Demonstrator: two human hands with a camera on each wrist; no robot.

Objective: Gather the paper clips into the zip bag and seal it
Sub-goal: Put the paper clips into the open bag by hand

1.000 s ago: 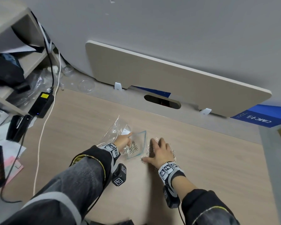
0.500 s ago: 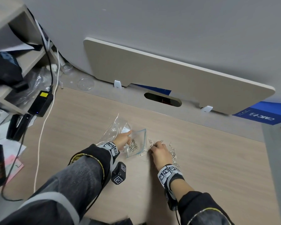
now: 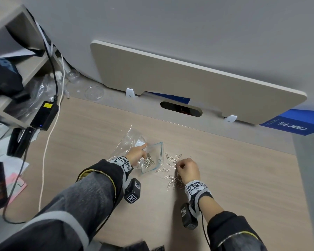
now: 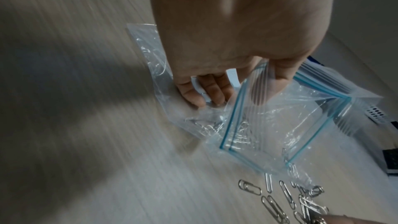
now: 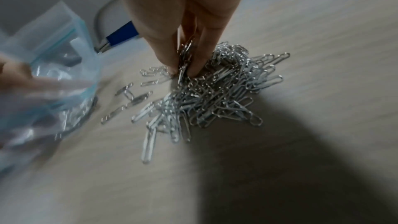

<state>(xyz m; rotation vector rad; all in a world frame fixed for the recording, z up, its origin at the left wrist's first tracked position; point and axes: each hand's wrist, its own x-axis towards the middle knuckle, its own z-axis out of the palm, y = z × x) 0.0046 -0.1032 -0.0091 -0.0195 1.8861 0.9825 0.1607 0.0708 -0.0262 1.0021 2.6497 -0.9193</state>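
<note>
Left hand [image 3: 137,154] props the zip bag [image 3: 152,158] mouth wide, right hand [image 3: 188,170] fingers [image 5: 165,54] pinch paper clips [image 5: 215,94] off the counter [image 3: 225,178], wrist bent down.

Dark grey sleeves [image 3: 91,192], tag-marked wristbands [image 3: 196,187], black wrist cameras [image 3: 132,191]

One zip bag [image 3: 152,156] is counted, its mouth open. Two hands are seen: one left hand [image 3: 137,154], one right hand [image 3: 188,170]. Paper clips [image 5: 226,94]: too many and too tangled for an exact count; one heap is noted on the worktop [image 3: 225,178], one smaller cluster inside the bag.
</note>
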